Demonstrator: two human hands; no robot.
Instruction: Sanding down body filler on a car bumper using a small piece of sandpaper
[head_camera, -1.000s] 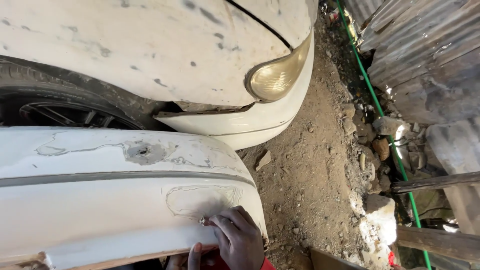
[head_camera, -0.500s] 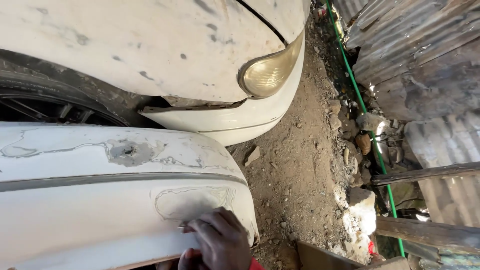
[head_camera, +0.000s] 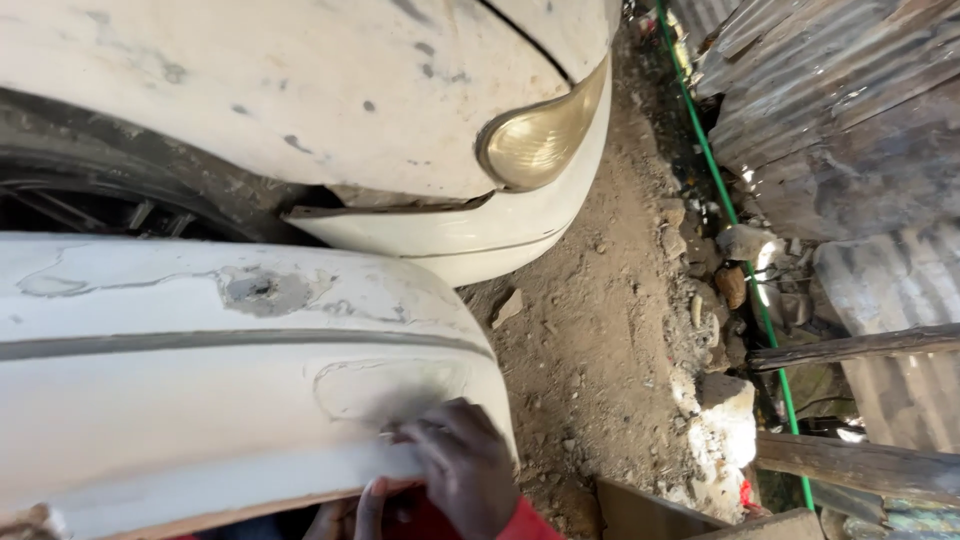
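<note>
A detached white car bumper (head_camera: 200, 400) lies across the lower left, with a dark groove along it, a grey chipped spot (head_camera: 262, 290) and a pale filler patch (head_camera: 385, 388). My right hand (head_camera: 455, 465), in a red sleeve, presses bent fingers on the bumper just below the filler patch. Whether anything lies under the fingers is hidden. Fingers of my left hand (head_camera: 350, 508) curl around the bumper's lower edge; the rest of that hand is hidden.
Behind the bumper stands a white car (head_camera: 330, 100) with a yellowed headlight (head_camera: 540, 140) and a dark wheel (head_camera: 90, 200). To the right are bare dirt ground (head_camera: 600, 360), stones (head_camera: 745, 240), a green hose (head_camera: 740, 250), wooden beams (head_camera: 860, 345) and corrugated metal sheets (head_camera: 850, 110).
My right hand has shifted a little along the bumper's lower edge by the filler patch. The view has drifted slightly, so the car and the ground sit a bit differently.
</note>
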